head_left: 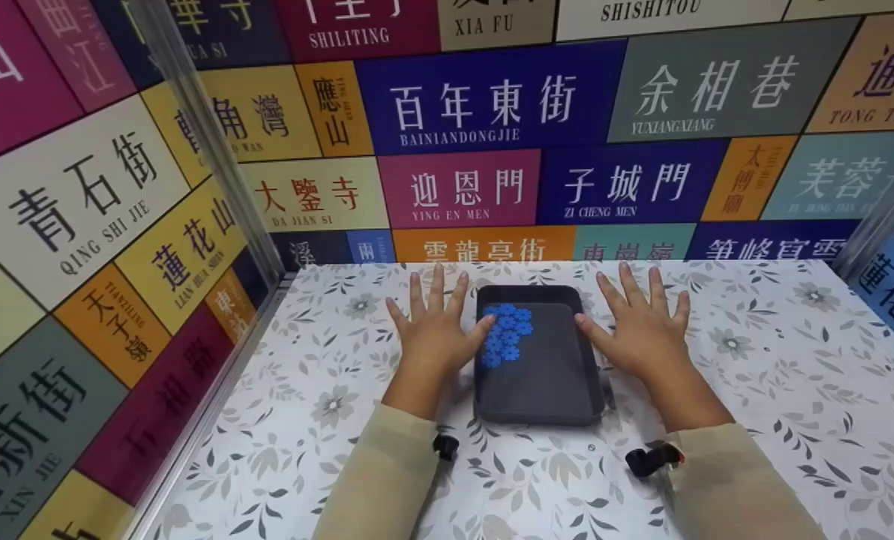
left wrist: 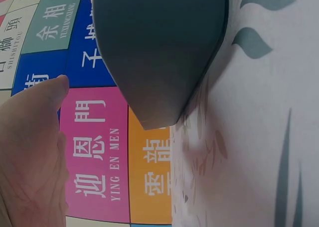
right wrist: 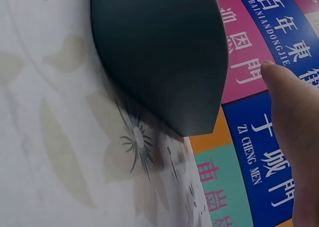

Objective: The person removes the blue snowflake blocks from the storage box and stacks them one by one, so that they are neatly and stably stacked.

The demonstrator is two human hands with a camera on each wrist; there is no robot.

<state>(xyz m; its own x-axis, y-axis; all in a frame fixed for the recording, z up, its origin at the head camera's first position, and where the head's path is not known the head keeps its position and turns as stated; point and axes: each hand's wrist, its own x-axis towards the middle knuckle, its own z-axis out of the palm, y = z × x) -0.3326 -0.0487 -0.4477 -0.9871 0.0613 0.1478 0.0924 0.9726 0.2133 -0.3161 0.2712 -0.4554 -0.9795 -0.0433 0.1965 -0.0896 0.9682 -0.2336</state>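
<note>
A dark grey rectangular tray (head_left: 544, 390) lies on the table in the head view. Small blue flower-shaped pieces (head_left: 505, 335) cluster in its upper left part. Left of the tray is my left hand (head_left: 433, 337), fingers spread and straight, its thumb over the left rim near the blue pieces. My right hand (head_left: 642, 334) is spread the same way on the other side, thumb tip at the right rim. Neither hand grips anything. Both wrist views show the tray's outer wall (left wrist: 159, 52) from the side, with the thumb edge of each hand visible; the blue pieces are hidden there.
The table (head_left: 327, 450) has a white cover with grey leaves and flowers. Behind it stands a wall of coloured name signs (head_left: 484, 97), and a transparent panel edge (head_left: 222, 165) runs along the left. Dark wrist devices (head_left: 651, 459) sit at both cuffs.
</note>
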